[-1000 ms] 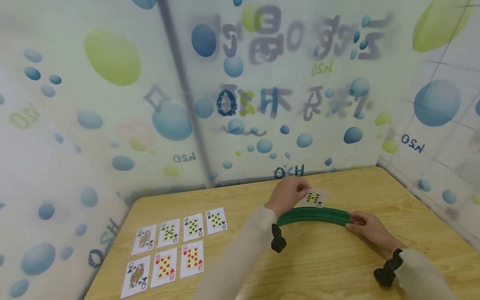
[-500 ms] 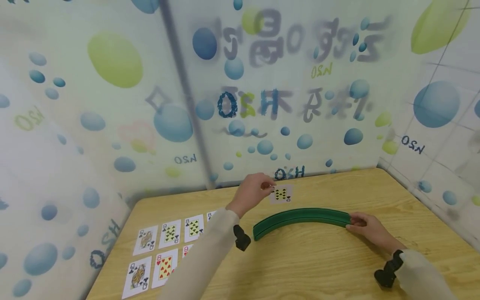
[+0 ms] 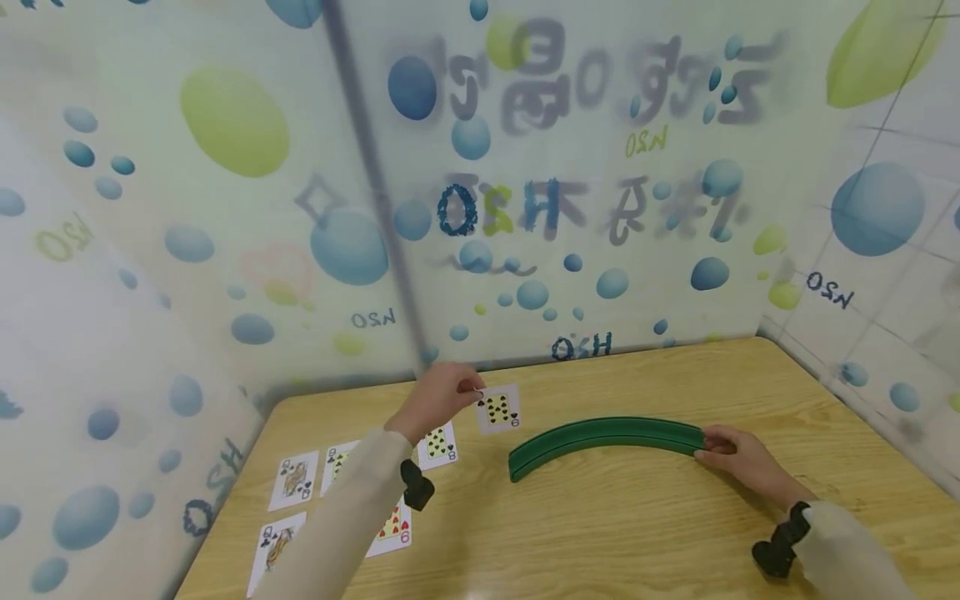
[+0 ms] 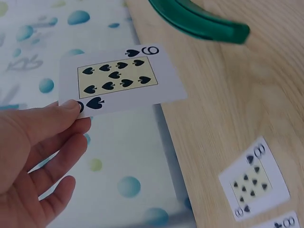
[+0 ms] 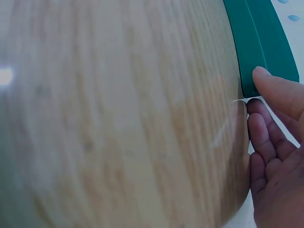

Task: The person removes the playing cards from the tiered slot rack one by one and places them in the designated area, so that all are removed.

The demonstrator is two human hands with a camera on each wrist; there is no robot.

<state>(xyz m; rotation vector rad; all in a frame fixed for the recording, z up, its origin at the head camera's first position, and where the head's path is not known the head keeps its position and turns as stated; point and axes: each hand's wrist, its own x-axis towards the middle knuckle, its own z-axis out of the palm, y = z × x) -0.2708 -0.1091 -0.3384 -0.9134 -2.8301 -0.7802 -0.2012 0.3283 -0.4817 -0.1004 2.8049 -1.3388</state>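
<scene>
My left hand (image 3: 438, 402) pinches a nine of spades playing card (image 3: 498, 409) by one corner, thumb on its face. In the left wrist view the nine of spades (image 4: 116, 78) is face up, raised above the table. Just below and left of it in the head view lies an eight of spades (image 3: 437, 444), partly covered by my sleeve. My right hand (image 3: 738, 461) grips the right end of a green curved card holder (image 3: 607, 432), which has no cards in its groove. In the right wrist view my thumb lies on the green holder (image 5: 261, 47).
More face-up cards lie in two rows at the left of the wooden table (image 3: 600, 533), among them a queen (image 3: 293, 480) and a nine of hearts (image 3: 392, 527). My left sleeve hides several. A patterned curtain-like wall (image 3: 637, 317) borders the table's back edge.
My left hand has carried the nine of spades leftward, from behind the green card holder to above the upper row's right end. My right hand and the holder have stayed put.
</scene>
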